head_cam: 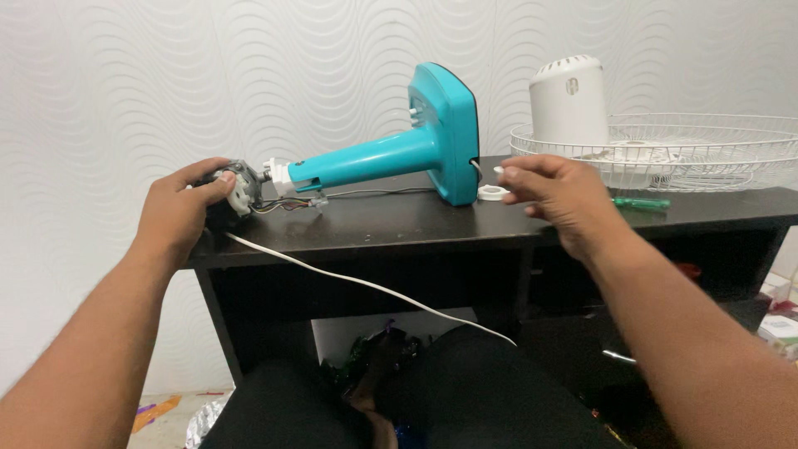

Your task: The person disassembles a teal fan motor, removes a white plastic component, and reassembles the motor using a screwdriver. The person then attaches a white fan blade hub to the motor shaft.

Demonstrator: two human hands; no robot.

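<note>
Turquoise fan stand (391, 154) lies on the dark table (399, 224); the left hand (179, 212) clamps the motor (237, 187) at its end, while the right hand (557, 191) hovers, seemingly pinching a small white piece (499, 170) above a white ring (493, 193)

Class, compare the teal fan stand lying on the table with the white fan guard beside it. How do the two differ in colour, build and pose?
The teal fan stand is solid plastic; the white fan guard is open wire mesh. The stand lies on its side with its base upright, while the guard sits flat like a bowl. The stand is long and narrow; the guard is round and wide. Both rest on the dark table.
</note>
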